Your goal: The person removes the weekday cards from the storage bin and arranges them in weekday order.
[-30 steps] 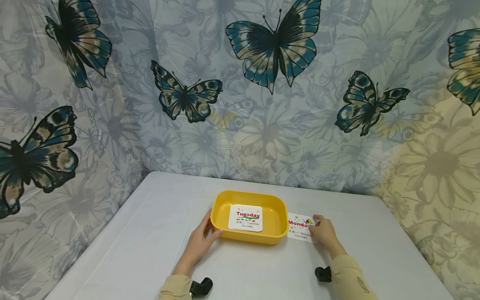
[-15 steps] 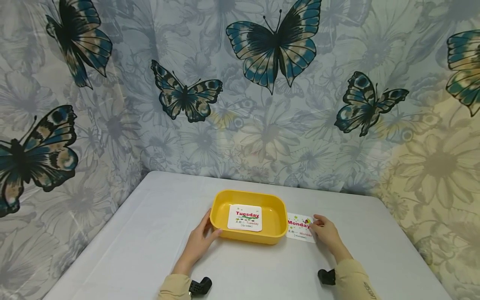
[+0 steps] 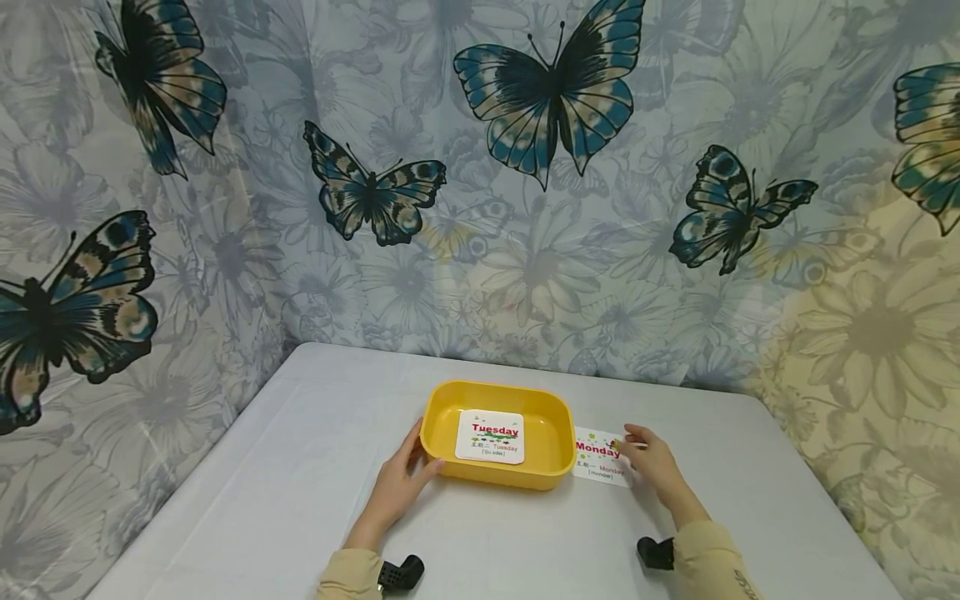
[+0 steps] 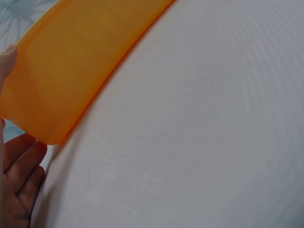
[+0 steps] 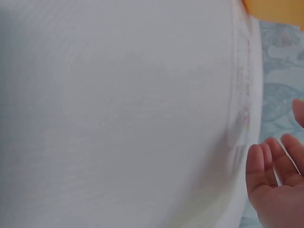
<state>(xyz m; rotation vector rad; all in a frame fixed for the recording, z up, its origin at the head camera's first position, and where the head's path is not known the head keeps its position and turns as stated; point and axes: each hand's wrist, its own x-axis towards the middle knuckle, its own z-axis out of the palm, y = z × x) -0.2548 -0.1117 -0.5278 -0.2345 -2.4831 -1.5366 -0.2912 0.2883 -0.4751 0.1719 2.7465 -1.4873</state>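
Observation:
A shallow yellow plastic tray (image 3: 546,442) stands on the white table. Inside it lies a white card (image 3: 490,437) printed "Tuesday", face up. My left hand (image 3: 396,487) grips the tray's left end; in the left wrist view the thumb is at the front wall (image 4: 71,66) and the fingers are around the corner. Right beside the tray a "Monday" card (image 3: 597,460) lies flat on the table. Over its right end hovers my right hand (image 3: 657,468), partly hiding it. The right wrist view shows those fingers (image 5: 255,164) loosely bent, holding nothing.
A white cloth covers the table (image 3: 315,417). Butterfly-patterned fabric (image 3: 540,275) hangs behind and at both sides. A black device shows at each wrist, the left one (image 3: 405,572) and the right one (image 3: 656,553).
My right hand has lifted slightly from the Monday card, its fingers coming apart. Both cards and the tray stay almost where they were. The left hand keeps its hold.

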